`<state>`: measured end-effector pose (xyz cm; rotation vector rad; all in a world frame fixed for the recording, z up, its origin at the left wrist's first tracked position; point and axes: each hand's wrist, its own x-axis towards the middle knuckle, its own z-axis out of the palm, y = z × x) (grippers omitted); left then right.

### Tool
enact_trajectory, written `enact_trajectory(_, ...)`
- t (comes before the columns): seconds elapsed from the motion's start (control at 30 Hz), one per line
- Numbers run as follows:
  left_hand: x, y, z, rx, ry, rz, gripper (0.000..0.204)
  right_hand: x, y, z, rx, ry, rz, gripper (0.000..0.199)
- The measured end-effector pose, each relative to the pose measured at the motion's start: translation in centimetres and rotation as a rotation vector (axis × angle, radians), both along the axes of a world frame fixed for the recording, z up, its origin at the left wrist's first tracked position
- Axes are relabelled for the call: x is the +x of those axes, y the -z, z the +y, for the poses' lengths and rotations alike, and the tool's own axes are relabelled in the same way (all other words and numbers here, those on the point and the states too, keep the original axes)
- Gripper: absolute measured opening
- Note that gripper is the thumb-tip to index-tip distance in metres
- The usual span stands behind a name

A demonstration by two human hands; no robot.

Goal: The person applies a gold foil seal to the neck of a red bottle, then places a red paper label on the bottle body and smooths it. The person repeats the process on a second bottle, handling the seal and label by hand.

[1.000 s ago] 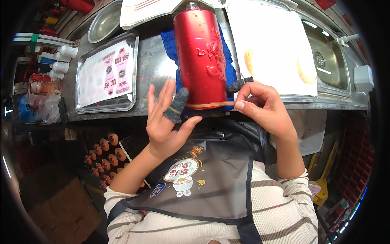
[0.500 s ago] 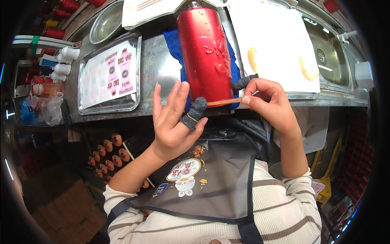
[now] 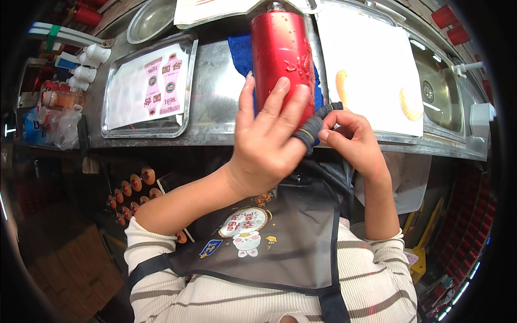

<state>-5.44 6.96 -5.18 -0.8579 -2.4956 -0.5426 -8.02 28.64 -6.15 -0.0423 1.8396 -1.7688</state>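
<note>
Here the red bottle (image 3: 280, 48) is laid on its side over a blue cloth (image 3: 240, 54) on the table (image 3: 210, 86), neck pointing away. The left hand (image 3: 269, 145) is spread across its near end, nothing gripped; the right hand (image 3: 355, 142) is curled close beside, any pinched hold impossible to tell. Light, even pressure is best applied, the droplet-wet bottle kept from rolling.

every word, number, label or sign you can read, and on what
Wording located, not copied:
Pink labels in the metal tray: dark characters and digits.
Dark apron: characters in a white oval, more on a blue badge.
Blue packet: too small to read.
Red bottle: raised relief, no print visible.
</note>
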Motion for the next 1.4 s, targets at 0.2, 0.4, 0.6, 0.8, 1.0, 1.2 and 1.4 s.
enact_trajectory(0.2,1.1,2.4,-2.7,0.313,-0.092,-0.122,0.052,0.4,-0.5,-0.4,0.005,-0.001,0.006,0.010)
enact_trajectory(0.4,4.0,3.8,-5.2,0.221,-0.098,-0.163,0.039,0.4,-1.5,-0.4,-0.034,0.033,-0.027,0.011)
enact_trajectory(0.6,3.1,2.1,-3.8,0.166,-0.036,-0.114,0.051,0.4,-0.8,-0.3,-0.043,0.038,-0.011,0.012)
enact_trajectory(0.8,1.6,0.5,-2.4,0.034,0.023,-0.015,0.038,0.2,-0.6,-0.2,-0.041,0.025,-0.027,0.010)
enact_trajectory(1.0,0.2,-0.8,0.2,-0.082,0.043,0.014,0.024,0.2,0.2,-0.3,-0.051,0.032,-0.019,0.008)
enact_trajectory(1.2,0.9,2.3,-1.6,0.288,-0.076,-0.091,0.054,0.4,-0.1,-0.4,-0.027,0.041,0.004,0.007)
enact_trajectory(1.4,3.3,2.8,-4.0,0.280,-0.106,-0.166,0.045,0.6,-0.8,-0.5,-0.058,0.058,-0.022,0.007)
